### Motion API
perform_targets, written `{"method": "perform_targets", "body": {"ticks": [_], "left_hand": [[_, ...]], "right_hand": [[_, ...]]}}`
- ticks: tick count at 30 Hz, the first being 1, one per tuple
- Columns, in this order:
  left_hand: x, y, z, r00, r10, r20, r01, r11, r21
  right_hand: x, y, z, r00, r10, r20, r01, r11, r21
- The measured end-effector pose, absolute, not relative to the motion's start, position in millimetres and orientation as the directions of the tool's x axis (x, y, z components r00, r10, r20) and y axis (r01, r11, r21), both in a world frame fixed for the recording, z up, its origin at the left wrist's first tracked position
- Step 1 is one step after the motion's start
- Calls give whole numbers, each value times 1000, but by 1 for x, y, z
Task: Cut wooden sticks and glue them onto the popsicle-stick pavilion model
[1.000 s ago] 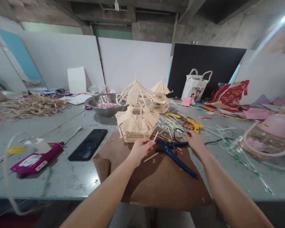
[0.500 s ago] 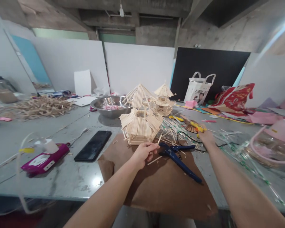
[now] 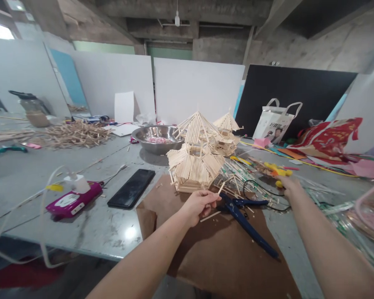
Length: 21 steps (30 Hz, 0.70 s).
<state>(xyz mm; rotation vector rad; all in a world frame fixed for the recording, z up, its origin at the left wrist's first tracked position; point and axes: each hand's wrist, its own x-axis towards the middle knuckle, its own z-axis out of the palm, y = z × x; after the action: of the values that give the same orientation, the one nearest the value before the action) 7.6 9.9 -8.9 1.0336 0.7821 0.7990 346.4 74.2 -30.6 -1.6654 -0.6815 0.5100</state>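
Between the fingertips of my left hand (image 3: 200, 206) is a short wooden stick (image 3: 221, 188), pointing up. Just behind this hand stands a pagoda-like model (image 3: 193, 170) built of thin sticks, its pointed roof raised over a wider tier. My right hand (image 3: 289, 185) is stretched out to the right, closed around a yellow tool that looks like a glue gun (image 3: 276, 169), partly blurred. A black cord (image 3: 245, 182) loops beside it. Blue-handled cutters (image 3: 252, 230) lie right of my left hand on a brown board (image 3: 218, 257).
A second stick model (image 3: 226, 139) stands behind the first, beside a metal bowl (image 3: 143, 141). To the left are a black phone (image 3: 131, 189), a purple power strip (image 3: 75, 201) and a stick pile (image 3: 76, 135). Clear strips, paper and a white bag (image 3: 272, 124) occupy the right.
The view has swung left, so everything sits further right in it. My left hand still holds the stick; my right hand still grips the yellow glue gun, which appears turned slightly.
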Motion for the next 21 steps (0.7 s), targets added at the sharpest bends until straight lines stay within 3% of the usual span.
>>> {"method": "perform_targets", "body": {"ticks": [5,10,14,21], "left_hand": [[8,10,-10,485,858,-166,-212,300,930],[8,11,-10,482,860,-171,-215,305,928],[8,11,-10,469,870,-153,-228,287,931],[9,10,-8,471,870,-145,-233,281,931]], "right_hand": [[327,55,2,771,637,-4,-2,-4,-1000],[278,19,24,508,848,152,-237,307,-922],[237,-8,16,337,882,329,-131,390,-911],[221,-25,0,39,946,323,54,321,-946]]}}
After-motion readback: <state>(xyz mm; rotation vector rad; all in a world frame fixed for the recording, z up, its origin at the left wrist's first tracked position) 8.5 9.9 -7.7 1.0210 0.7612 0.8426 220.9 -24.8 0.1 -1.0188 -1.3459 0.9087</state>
